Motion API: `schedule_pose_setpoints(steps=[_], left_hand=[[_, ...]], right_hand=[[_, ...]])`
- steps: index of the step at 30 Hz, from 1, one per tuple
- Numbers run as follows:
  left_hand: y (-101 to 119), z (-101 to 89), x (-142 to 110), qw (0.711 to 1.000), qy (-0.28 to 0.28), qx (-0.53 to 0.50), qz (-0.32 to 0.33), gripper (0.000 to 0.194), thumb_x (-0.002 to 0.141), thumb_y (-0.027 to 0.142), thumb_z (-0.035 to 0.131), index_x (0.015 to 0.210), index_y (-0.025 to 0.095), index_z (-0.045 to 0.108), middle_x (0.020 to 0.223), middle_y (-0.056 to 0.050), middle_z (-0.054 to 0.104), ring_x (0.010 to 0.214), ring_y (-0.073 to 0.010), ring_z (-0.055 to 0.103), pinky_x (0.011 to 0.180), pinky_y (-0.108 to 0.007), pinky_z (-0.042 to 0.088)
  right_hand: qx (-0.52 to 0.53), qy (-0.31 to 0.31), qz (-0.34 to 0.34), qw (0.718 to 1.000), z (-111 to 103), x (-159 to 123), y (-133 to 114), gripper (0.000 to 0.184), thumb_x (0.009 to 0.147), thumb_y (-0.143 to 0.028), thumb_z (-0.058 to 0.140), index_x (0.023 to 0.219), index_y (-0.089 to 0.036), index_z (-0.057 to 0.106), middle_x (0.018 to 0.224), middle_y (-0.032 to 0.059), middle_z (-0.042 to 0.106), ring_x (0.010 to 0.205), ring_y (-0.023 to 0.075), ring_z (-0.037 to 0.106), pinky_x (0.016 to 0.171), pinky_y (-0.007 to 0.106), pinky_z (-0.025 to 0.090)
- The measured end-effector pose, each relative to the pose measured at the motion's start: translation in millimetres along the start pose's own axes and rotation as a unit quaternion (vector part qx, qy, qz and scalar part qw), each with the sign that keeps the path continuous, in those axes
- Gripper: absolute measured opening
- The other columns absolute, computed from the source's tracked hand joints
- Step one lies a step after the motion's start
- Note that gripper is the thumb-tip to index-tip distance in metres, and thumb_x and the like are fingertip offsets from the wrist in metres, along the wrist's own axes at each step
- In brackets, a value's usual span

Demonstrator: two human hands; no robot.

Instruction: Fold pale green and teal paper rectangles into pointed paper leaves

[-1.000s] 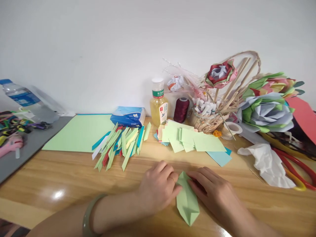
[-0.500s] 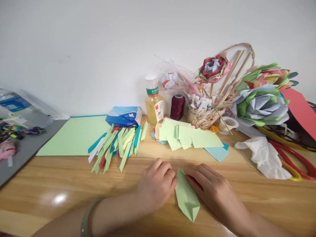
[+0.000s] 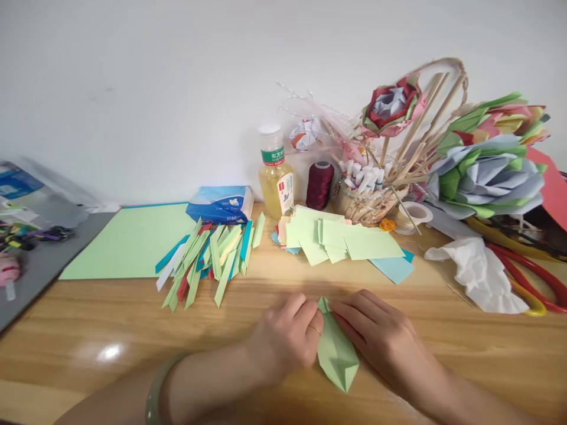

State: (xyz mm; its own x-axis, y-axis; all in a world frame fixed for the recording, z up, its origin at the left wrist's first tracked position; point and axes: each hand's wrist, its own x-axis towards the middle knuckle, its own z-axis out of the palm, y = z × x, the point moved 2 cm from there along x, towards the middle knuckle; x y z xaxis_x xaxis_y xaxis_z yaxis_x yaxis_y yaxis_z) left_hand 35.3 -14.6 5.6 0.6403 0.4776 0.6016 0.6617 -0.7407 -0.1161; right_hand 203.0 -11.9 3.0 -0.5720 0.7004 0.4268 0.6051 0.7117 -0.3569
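Note:
A folded piece of light green paper lies on the wooden table, its pointed near end creased and its far end turned in. My left hand, with a ring on one finger, is curled closed against the paper's upper left edge. On the other side, my right hand has its fingers bent together and pressed on the paper's upper right edge. Both sets of fingertips are partly hidden. Just beyond the hands are a spread of green paper rectangles and a heap of folded paper strips.
A large green sheet lies at the left beside a tissue pack. Behind stand a bottle, a maroon thread spool and a basket with paper flowers. At right are crumpled tissue and red-handled scissors.
My left hand has shifted slightly right, over the paper's upper edge. The paper's far tip now shows a small inward fold. My right hand has barely moved, and the camera view has shifted a little.

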Motion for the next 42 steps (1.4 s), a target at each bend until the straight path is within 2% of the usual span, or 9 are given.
schedule_pose_setpoints(steps=[6, 14, 19, 23, 27, 32, 36, 39, 42], left_hand=[[-0.3, 0.1, 0.8, 1.0, 0.002, 0.009, 0.008, 0.019, 0.083, 0.005, 0.046, 0.069, 0.014, 0.055, 0.056, 0.0, 0.049, 0.053, -0.013, 0.047, 0.042, -0.026, 0.028], [-1.5, 1.3, 0.3, 0.998, -0.016, -0.054, -0.036, 0.02, 0.084, 0.003, 0.047, 0.069, 0.014, 0.055, 0.058, 0.0, 0.052, 0.059, -0.0141, 0.053, 0.049, -0.024, 0.038], [-0.5, 1.7, -2.0, 0.997, -0.019, -0.078, -0.012, 0.017, 0.084, 0.004, 0.048, 0.073, 0.013, 0.059, 0.061, -0.002, 0.055, 0.061, -0.0157, 0.053, 0.051, -0.025, 0.043], [-1.2, 0.3, -2.1, 0.998, -0.011, -0.063, 0.002, 0.013, 0.085, 0.005, 0.049, 0.086, 0.008, 0.062, 0.062, -0.003, 0.057, 0.063, -0.0163, 0.055, 0.054, -0.025, 0.047], [-3.2, -1.8, -0.3, 0.997, -0.021, -0.068, -0.012, 0.014, 0.087, 0.007, 0.048, 0.092, 0.007, 0.062, 0.065, -0.005, 0.059, 0.067, -0.0183, 0.056, 0.056, -0.027, 0.049], [-6.2, -0.7, -0.1, 0.992, -0.044, -0.104, -0.06, 0.019, 0.089, 0.008, 0.043, 0.096, 0.008, 0.06, 0.07, -0.006, 0.06, 0.07, -0.019, 0.056, 0.06, -0.03, 0.051], [-8.9, 2.1, -0.2, 0.982, -0.059, -0.144, -0.11, 0.02, 0.089, 0.01, 0.04, 0.094, 0.011, 0.06, 0.071, -0.005, 0.06, 0.07, -0.0194, 0.053, 0.06, -0.032, 0.05], [-9.0, 3.6, 0.0, 0.971, -0.065, -0.175, -0.146, 0.018, 0.087, 0.009, 0.041, 0.086, 0.013, 0.059, 0.069, -0.004, 0.058, 0.069, -0.0188, 0.051, 0.058, -0.03, 0.048], [-6.8, 3.3, 0.2, 0.969, -0.063, -0.194, -0.143, 0.018, 0.087, 0.009, 0.044, 0.079, 0.015, 0.058, 0.068, -0.003, 0.058, 0.068, -0.0173, 0.05, 0.059, -0.029, 0.047]], right_hand=[[-0.03, 0.019, 0.007, 0.999, 0.8, 1.3, -1.7, 0.022, 0.091, -0.01, 0.04, 0.09, -0.012, 0.062, 0.076, 0.0071, 0.06, 0.069, 0.0183, 0.054, 0.058, 0.03, 0.046], [-0.031, 0.011, 0.014, 0.999, 0.8, -3.8, 0.1, 0.026, 0.094, -0.013, 0.037, 0.09, -0.013, 0.063, 0.075, 0.006, 0.057, 0.067, 0.0173, 0.051, 0.057, 0.029, 0.044], [-0.036, 0.016, -0.01, 0.999, -0.9, -4.0, -1.8, 0.024, 0.093, -0.012, 0.04, 0.092, -0.012, 0.063, 0.074, 0.0059, 0.057, 0.067, 0.0175, 0.049, 0.056, 0.029, 0.041], [-0.063, 0.016, -0.039, 0.997, -4.6, -0.6, -6.3, 0.03, 0.095, -0.013, 0.035, 0.089, -0.011, 0.064, 0.069, 0.0055, 0.056, 0.064, 0.0175, 0.047, 0.054, 0.029, 0.039], [-0.1, 0.021, -0.052, 0.993, -6.5, 1.8, -8.7, 0.035, 0.096, -0.014, 0.031, 0.086, -0.014, 0.064, 0.066, 0.0046, 0.056, 0.063, 0.0175, 0.047, 0.055, 0.029, 0.038], [-0.096, 0.018, 0.033, 0.995, -4.3, 3.4, -4.1, 0.021, 0.093, -0.023, 0.045, 0.088, -0.016, 0.064, 0.073, 0.0051, 0.059, 0.069, 0.0181, 0.051, 0.06, 0.029, 0.041], [-0.069, 0.007, 0.081, 0.994, -1.9, 6.8, -1.2, 0.02, 0.091, -0.026, 0.047, 0.081, -0.018, 0.062, 0.073, 0.0042, 0.058, 0.07, 0.0179, 0.053, 0.058, 0.027, 0.041], [-0.072, 0.005, 0.087, 0.994, -0.1, 9.4, -2.0, 0.022, 0.091, -0.02, 0.045, 0.075, -0.019, 0.06, 0.07, 0.0029, 0.058, 0.067, 0.0164, 0.054, 0.056, 0.026, 0.039], [-0.086, 0.011, 0.064, 0.994, 2.1, 9.9, -4.5, 0.024, 0.09, -0.015, 0.043, 0.075, -0.019, 0.061, 0.067, 0.0024, 0.058, 0.064, 0.0162, 0.053, 0.055, 0.026, 0.037]])
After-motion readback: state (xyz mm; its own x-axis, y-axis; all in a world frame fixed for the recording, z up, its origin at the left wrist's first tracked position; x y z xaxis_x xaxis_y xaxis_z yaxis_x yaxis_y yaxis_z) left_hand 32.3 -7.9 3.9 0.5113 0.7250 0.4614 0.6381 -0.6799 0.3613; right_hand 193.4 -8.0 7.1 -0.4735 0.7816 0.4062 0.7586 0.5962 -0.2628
